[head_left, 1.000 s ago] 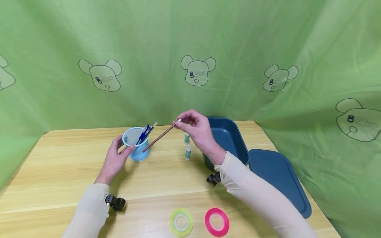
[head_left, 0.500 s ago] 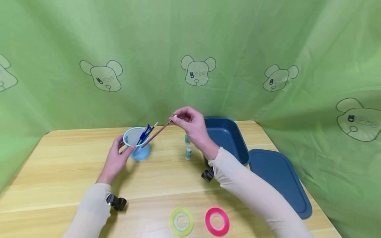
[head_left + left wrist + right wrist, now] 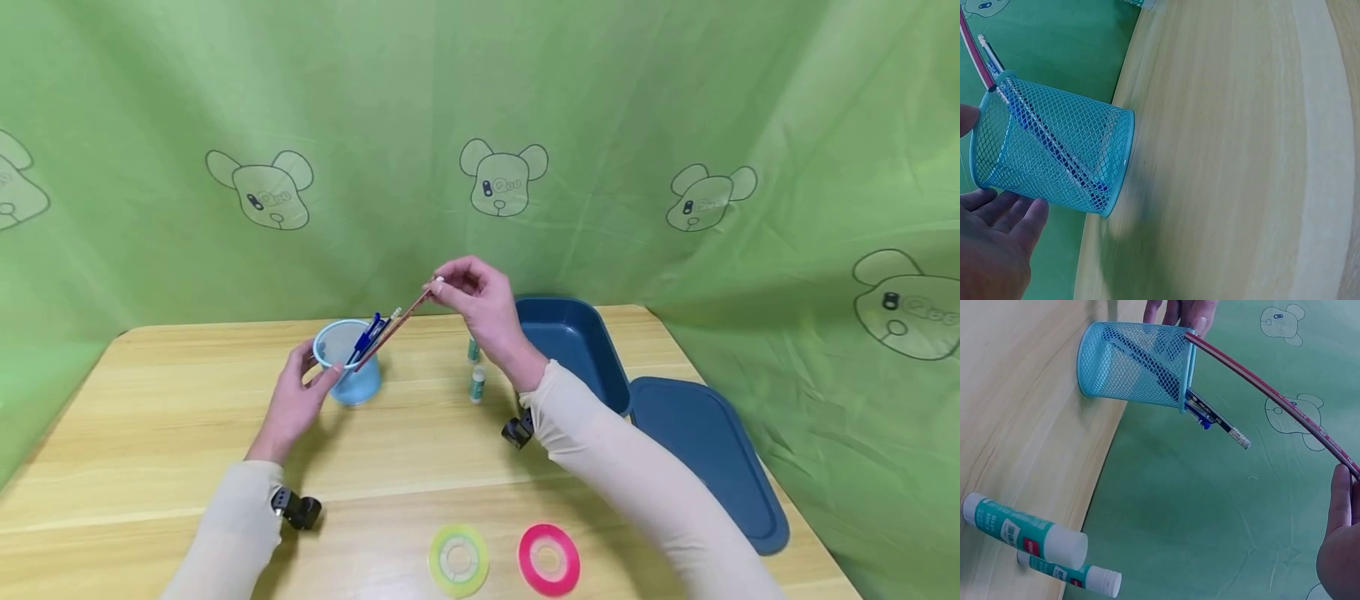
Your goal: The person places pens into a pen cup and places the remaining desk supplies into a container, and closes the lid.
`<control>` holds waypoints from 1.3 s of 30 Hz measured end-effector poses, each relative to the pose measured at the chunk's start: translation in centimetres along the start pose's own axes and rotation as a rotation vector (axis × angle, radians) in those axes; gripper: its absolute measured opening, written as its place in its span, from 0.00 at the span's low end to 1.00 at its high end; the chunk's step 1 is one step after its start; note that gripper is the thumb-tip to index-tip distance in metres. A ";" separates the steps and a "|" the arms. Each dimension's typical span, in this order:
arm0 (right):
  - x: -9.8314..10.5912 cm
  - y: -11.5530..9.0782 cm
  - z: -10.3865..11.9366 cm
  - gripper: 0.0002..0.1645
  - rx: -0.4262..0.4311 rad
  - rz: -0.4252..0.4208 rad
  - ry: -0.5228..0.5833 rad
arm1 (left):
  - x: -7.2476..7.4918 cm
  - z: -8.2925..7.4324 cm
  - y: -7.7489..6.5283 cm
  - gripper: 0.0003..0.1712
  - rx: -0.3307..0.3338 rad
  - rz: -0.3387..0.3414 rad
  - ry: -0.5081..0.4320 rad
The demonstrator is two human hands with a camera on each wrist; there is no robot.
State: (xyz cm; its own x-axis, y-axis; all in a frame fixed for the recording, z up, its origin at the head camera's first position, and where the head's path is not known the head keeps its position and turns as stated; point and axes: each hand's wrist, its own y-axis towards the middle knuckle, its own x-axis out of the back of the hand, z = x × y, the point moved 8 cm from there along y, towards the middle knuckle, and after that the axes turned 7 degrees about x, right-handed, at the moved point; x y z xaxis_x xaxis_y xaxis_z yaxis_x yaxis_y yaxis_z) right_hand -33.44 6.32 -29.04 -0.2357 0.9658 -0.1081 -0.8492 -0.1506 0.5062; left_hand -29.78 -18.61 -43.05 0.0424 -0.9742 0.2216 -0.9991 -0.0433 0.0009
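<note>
My left hand (image 3: 291,404) holds a light blue mesh pen holder (image 3: 357,385) near its rim, thumb on one side and fingers on the other. The holder stands upright on the table. A blue pen (image 3: 367,333) and a dark pencil with an eraser end (image 3: 1216,415) lean inside it. Between thumb and fingers my right hand (image 3: 483,312) pinches a red striped pencil (image 3: 1260,381) near its white-tipped upper end, above and right of the holder. The red pencil slants down, its lower end at the holder's rim; I cannot tell whether it is inside.
Two glue sticks (image 3: 1029,531) (image 3: 1072,573) stand right of the holder. Behind the right forearm are a dark blue box (image 3: 570,342) and its flat lid (image 3: 708,458). Yellow (image 3: 442,575) and pink (image 3: 528,575) tape rolls lie near the front. Green curtain (image 3: 375,250) surrounds the table.
My right hand has moved up and left, bringing the red pencil from in front of the pen holder to its rim, at a steeper slant. The left hand and holder have barely shifted.
</note>
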 end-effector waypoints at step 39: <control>-3.2 -0.4 -5.7 0.10 -0.114 0.037 -0.051 | 0.1 0.2 0.1 0.41 -0.008 -0.002 -0.010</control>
State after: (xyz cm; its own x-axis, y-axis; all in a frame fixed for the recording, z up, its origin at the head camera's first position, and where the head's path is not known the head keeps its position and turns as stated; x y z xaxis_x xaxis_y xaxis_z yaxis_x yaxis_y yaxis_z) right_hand -35.03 2.10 -33.78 -0.2459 0.9682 -0.0466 -0.8892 -0.2062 0.4085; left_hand -29.91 -18.70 -43.21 0.0447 -0.9763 0.2120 -0.9990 -0.0437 0.0093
